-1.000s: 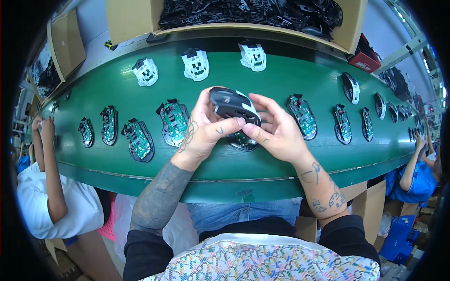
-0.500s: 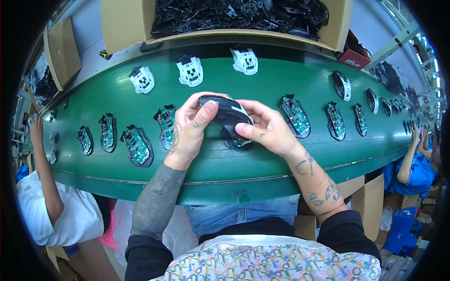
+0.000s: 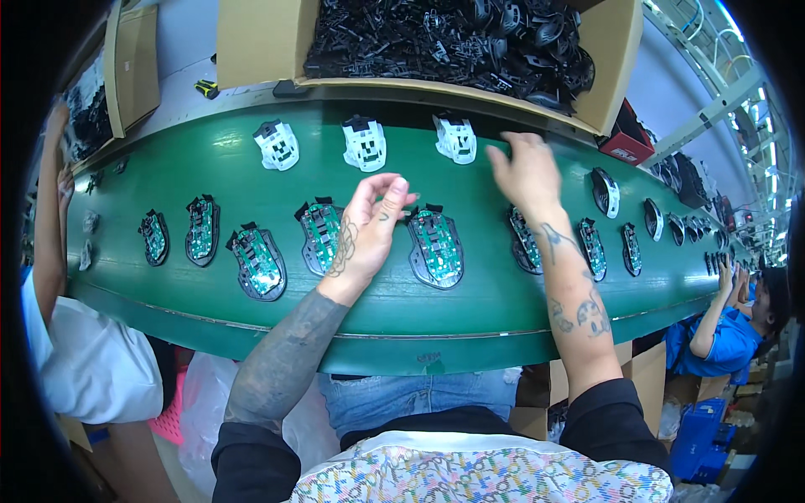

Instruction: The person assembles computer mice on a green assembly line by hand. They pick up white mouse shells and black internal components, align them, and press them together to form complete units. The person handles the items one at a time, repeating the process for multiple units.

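My left hand [image 3: 373, 226] hovers over the near half of the green work surface, fingers loosely curled, thumb apart, nothing visible in it. Beneath its wrist lies a mouse base with a green circuit board [image 3: 316, 237]; another such base [image 3: 436, 247] rests just right of it. My right hand [image 3: 530, 174] reaches out farther, fingers spread and slightly blurred, with no object showing. The white mouse shell [image 3: 454, 140] is nearest to it on the left. My right forearm partly covers one more mouse base [image 3: 523, 239].
Two more white shells [image 3: 364, 144] stand along the far side. Assembled-looking mice [image 3: 605, 193] line the right. A cardboard box [image 3: 616, 75] of black plastic parts sits beyond the surface, near a small red box [image 3: 627, 138]. Other people work at both sides.
My hands have parted: the right moved away and to the right, the left stayed near the middle. The dark mouse shell both held is out of them and I cannot tell where it went.
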A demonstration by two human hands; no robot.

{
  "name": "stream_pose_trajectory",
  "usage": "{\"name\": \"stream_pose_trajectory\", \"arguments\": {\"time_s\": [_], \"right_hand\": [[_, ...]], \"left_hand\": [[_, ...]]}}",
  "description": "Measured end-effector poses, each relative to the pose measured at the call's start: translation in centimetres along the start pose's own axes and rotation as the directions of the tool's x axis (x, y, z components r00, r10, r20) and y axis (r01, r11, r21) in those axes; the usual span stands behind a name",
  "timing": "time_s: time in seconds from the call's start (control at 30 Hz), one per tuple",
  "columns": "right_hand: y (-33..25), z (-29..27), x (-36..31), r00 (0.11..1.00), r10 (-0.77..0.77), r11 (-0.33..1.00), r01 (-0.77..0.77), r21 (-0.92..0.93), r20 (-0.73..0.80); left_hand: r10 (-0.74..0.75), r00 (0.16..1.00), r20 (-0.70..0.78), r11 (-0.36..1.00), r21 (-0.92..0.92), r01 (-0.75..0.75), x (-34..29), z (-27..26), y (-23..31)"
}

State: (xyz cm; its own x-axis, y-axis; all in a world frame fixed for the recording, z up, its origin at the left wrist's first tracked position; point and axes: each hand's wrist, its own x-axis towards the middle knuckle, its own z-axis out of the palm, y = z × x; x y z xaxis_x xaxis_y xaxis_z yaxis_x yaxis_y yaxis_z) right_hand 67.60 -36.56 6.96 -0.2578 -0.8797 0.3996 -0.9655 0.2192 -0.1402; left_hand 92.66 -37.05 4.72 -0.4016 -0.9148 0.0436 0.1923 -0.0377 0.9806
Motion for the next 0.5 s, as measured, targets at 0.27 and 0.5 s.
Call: {"name": "stream_pose_trajectory", "arguments": {"time_s": [0.27, 0.5], "right_hand": [[-4.9, 2.8, 4.1, 0.961, -0.002, 0.961, -0.075, 0.267, 0.275], [-7.2, -3.9, 0.3, 0.745, -0.536, 0.41, -0.183, 0.893, 0.398]], "left_hand": [[0.055, 0.997, -0.052, 0.997, -0.045, -0.057, 0.4, -0.5, -0.4], [-0.108, 0.99, 0.089, 0.889, -0.437, 0.136, -0.6, -0.7, 1.0]]}}
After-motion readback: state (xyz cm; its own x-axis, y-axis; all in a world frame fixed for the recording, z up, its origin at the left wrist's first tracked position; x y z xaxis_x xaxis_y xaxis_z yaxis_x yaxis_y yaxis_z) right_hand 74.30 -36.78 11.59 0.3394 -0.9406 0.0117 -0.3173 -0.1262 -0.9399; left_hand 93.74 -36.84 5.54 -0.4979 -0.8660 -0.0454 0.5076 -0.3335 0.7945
